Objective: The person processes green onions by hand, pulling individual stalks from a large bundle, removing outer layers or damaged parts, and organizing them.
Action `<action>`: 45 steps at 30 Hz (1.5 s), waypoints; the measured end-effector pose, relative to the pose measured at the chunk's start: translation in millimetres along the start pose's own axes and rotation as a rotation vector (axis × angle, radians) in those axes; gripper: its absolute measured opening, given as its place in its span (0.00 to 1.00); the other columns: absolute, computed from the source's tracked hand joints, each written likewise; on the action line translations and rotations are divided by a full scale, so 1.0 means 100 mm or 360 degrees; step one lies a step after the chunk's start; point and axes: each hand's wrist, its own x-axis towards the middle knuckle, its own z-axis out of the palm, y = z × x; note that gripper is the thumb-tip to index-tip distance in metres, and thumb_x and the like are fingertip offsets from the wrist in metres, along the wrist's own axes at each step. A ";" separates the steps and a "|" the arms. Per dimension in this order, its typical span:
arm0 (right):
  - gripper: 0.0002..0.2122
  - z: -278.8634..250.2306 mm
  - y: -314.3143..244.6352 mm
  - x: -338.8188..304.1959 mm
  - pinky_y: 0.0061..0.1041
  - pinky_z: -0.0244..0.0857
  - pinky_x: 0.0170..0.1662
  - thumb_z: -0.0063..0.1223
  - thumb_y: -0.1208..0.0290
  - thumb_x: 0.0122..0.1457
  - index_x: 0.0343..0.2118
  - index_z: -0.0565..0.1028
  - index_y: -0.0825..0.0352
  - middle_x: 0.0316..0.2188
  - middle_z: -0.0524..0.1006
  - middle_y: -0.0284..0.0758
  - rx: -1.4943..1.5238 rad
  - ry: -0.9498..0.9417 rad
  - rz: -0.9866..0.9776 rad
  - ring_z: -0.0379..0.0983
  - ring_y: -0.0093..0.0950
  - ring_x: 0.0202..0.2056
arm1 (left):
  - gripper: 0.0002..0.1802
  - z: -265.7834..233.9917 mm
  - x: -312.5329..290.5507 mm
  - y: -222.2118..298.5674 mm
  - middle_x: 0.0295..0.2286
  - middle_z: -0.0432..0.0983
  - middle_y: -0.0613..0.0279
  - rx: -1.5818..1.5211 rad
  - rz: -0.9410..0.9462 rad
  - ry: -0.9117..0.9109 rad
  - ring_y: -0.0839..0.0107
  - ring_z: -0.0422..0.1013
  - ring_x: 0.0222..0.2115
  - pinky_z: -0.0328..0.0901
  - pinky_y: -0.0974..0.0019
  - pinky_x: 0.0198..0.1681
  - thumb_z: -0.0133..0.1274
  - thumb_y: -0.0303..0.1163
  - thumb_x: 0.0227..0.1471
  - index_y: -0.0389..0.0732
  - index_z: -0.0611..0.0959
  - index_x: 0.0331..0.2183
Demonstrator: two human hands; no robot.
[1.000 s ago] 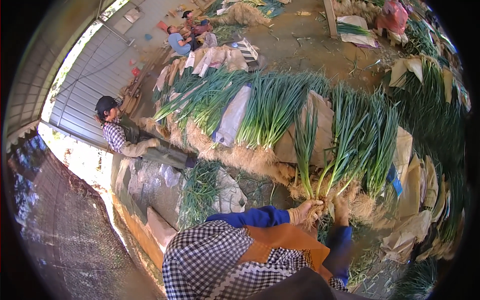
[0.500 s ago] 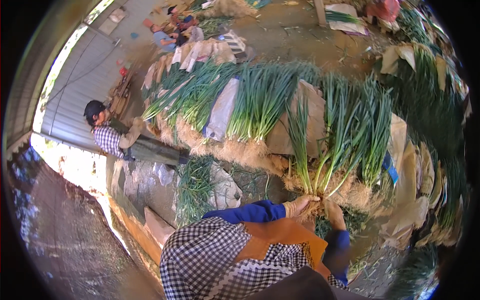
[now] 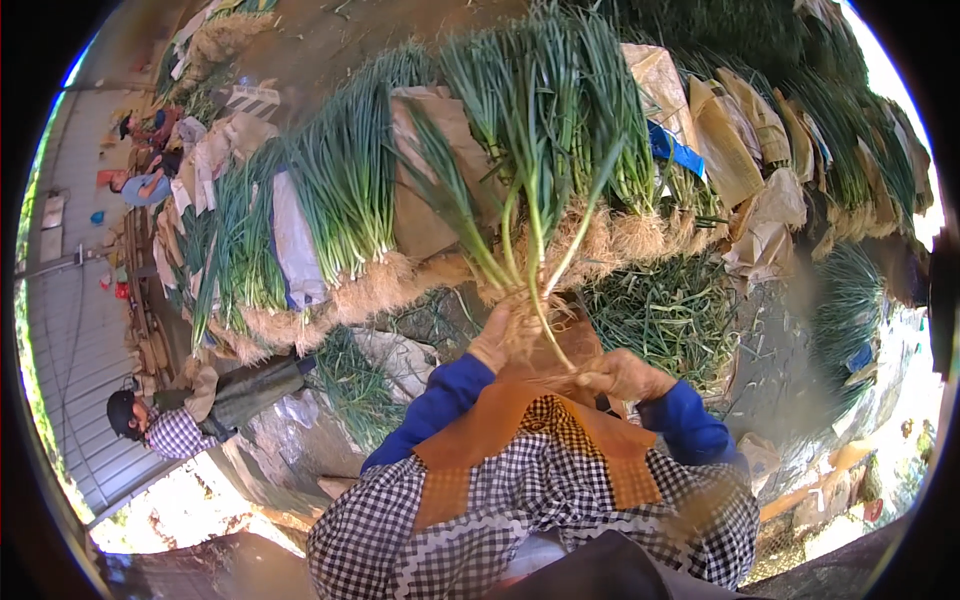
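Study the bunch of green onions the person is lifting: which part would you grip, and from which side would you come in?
Grip the bunch of green onions at its pale stalk bases just above the roots, probably from below on the person's side, where the left hand already clasps it. There the stalks draw into one narrow neck, while the leaves fan out loosely above. The right hand sits beside the roots.

Brown paper wrappers (image 3: 430, 200) lie between the rows ahead of me, flat and creased. A white and blue sack (image 3: 292, 245) sits further to my left among them. To my right, more tan paper sheets (image 3: 730, 140) are stacked and crumpled, with a blue wrapper (image 3: 675, 150) tucked just beside them.
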 end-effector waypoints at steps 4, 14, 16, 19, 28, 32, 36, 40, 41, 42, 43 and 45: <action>0.17 -0.57 1.68 -0.20 0.33 0.67 0.30 0.41 0.54 0.56 0.28 0.77 0.63 0.26 0.76 0.40 -0.1362 -0.0112 0.1107 0.73 0.35 0.27 | 0.20 0.34 -0.38 0.33 0.22 0.64 0.63 -0.0234 -0.0091 -0.0478 0.79 0.62 0.16 0.59 0.77 0.17 0.45 0.34 0.53 0.38 0.65 0.46; 0.16 -1.22 1.29 1.30 0.29 0.66 0.40 0.44 0.58 0.54 0.44 0.70 0.58 0.39 0.72 0.37 -0.1682 0.1049 0.0827 0.70 0.32 0.41 | 0.22 0.07 -0.40 0.40 0.25 0.67 0.58 -0.0192 0.0087 -0.0348 0.73 0.64 0.18 0.61 0.73 0.20 0.48 0.32 0.49 0.34 0.66 0.46; 0.23 -1.38 1.19 1.33 0.27 0.65 0.42 0.45 0.55 0.53 0.51 0.64 0.56 0.44 0.69 0.39 -0.1591 0.1010 0.1025 0.67 0.31 0.45 | 0.22 0.07 -0.37 0.37 0.25 0.66 0.58 -0.0210 0.0084 -0.0324 0.73 0.64 0.19 0.60 0.73 0.20 0.48 0.32 0.50 0.36 0.66 0.47; 0.17 -1.44 1.59 1.50 0.30 0.65 0.35 0.44 0.52 0.53 0.35 0.74 0.62 0.32 0.74 0.38 -0.1573 0.0797 0.0475 0.71 0.35 0.36 | 0.20 0.10 -0.35 0.37 0.25 0.66 0.58 -0.0251 -0.0006 -0.0280 0.74 0.64 0.19 0.61 0.73 0.20 0.48 0.32 0.50 0.34 0.68 0.44; 0.14 -0.31 0.34 1.50 0.20 0.62 0.27 0.43 0.60 0.57 0.27 0.74 0.68 0.16 0.70 0.30 0.0444 0.0476 0.0499 0.66 0.21 0.22 | 0.16 0.02 -0.44 0.10 0.31 0.74 0.53 0.0325 -0.0075 0.0171 0.66 0.72 0.29 0.69 0.67 0.33 0.45 0.27 0.49 0.29 0.71 0.41; 0.12 -0.06 0.40 1.59 0.15 0.59 0.25 0.44 0.64 0.57 0.32 0.73 0.69 0.19 0.70 0.29 0.0823 0.1134 0.0321 0.64 0.17 0.22 | 0.14 -0.09 -0.32 -0.22 0.30 0.74 0.55 0.0180 -0.0062 0.0201 0.67 0.72 0.28 0.69 0.67 0.32 0.44 0.25 0.48 0.32 0.73 0.39; 0.17 0.17 0.33 1.37 0.17 0.63 0.28 0.44 0.63 0.57 0.46 0.65 0.68 0.30 0.72 0.34 0.1236 0.1411 0.0169 0.68 0.21 0.25 | 0.13 -0.20 -0.28 -0.34 0.30 0.74 0.57 0.0475 0.0176 0.0184 0.67 0.71 0.29 0.67 0.69 0.35 0.47 0.24 0.47 0.33 0.74 0.38; 0.24 0.53 -0.09 1.21 0.29 0.70 0.34 0.46 0.53 0.54 0.49 0.61 0.64 0.35 0.72 0.40 0.1535 0.0655 0.0434 0.71 0.32 0.35 | 0.12 -0.39 -0.40 -0.30 0.30 0.74 0.59 0.1387 0.0397 0.0336 0.69 0.70 0.29 0.64 0.69 0.34 0.51 0.26 0.43 0.33 0.76 0.34; 0.23 0.56 -0.21 1.24 0.30 0.70 0.35 0.45 0.53 0.55 0.49 0.62 0.62 0.37 0.72 0.40 0.1696 0.0468 0.0542 0.71 0.32 0.37 | 0.12 -0.32 -0.47 -0.28 0.30 0.74 0.59 0.1378 0.0414 0.0334 0.69 0.70 0.29 0.64 0.69 0.34 0.51 0.26 0.43 0.33 0.76 0.34; 0.23 0.62 -0.41 1.25 0.31 0.70 0.35 0.49 0.57 0.53 0.50 0.61 0.61 0.40 0.71 0.41 0.1894 0.0302 0.0377 0.71 0.31 0.37 | 0.11 -0.05 -0.61 -0.21 0.28 0.75 0.56 0.1836 0.0377 0.0485 0.66 0.71 0.29 0.65 0.68 0.33 0.49 0.29 0.44 0.33 0.78 0.31; 0.27 0.73 -0.29 1.41 0.30 0.69 0.35 0.55 0.66 0.51 0.52 0.57 0.62 0.41 0.70 0.41 0.1537 0.0431 0.0422 0.71 0.29 0.36 | 0.12 0.13 -0.71 -0.16 0.26 0.75 0.54 0.2305 0.0340 0.0639 0.63 0.71 0.28 0.65 0.66 0.33 0.48 0.33 0.45 0.34 0.79 0.29; 0.32 1.13 0.22 1.72 0.27 0.67 0.34 0.56 0.76 0.48 0.55 0.53 0.63 0.40 0.70 0.38 0.0934 0.0734 -0.0028 0.69 0.28 0.36 | 0.14 -0.43 -0.49 -0.24 0.28 0.75 0.49 0.3327 0.0724 0.0348 0.58 0.71 0.29 0.65 0.62 0.33 0.48 0.36 0.42 0.35 0.79 0.28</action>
